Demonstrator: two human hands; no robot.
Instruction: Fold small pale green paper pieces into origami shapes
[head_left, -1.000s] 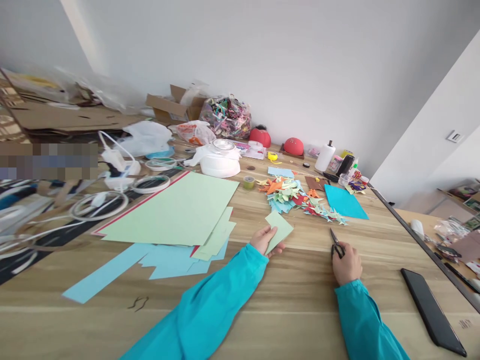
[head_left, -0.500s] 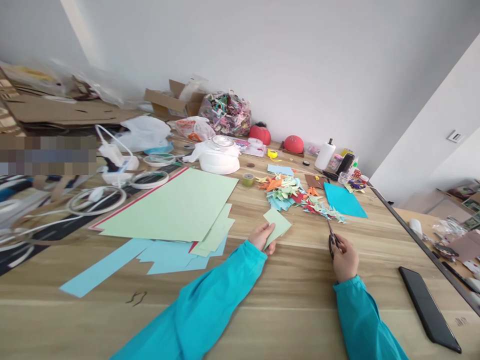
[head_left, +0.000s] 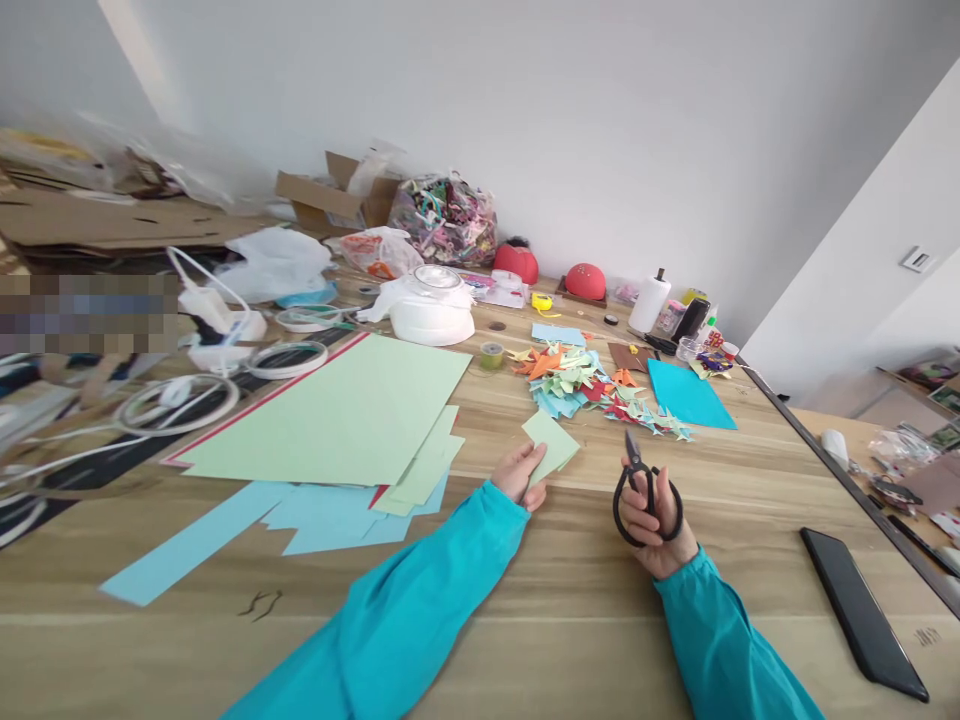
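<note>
Small light green paper pieces point(head_left: 553, 443) are pinched in my left hand point(head_left: 519, 474), thumb on top. My right hand point(head_left: 654, 525) is wrapped round black-handled scissors point(head_left: 646, 500), whose blades are together and point up and away. Beyond both hands lies a pile of folded paper shapes point(head_left: 570, 375) in orange, green, red and blue. Left of my left hand are large light green sheets point(head_left: 337, 410) with narrower green strips point(head_left: 427, 470) at their right edge. Light blue paper pieces point(head_left: 337, 515) stick out from beneath them.
A black phone point(head_left: 862, 610) lies at the right. A bright blue sheet point(head_left: 690, 393) is beside the pile, and a tape roll point(head_left: 492, 354) stands to its left. White cables point(head_left: 176, 405) coil at the left. A white bag point(head_left: 431, 310) and red pincushion-like domes point(head_left: 585, 281) line the back.
My right hand has turned and moved left with the scissors, which now show their loops and raised blades. My left hand keeps the green paper almost in place. The view has shifted slightly.
</note>
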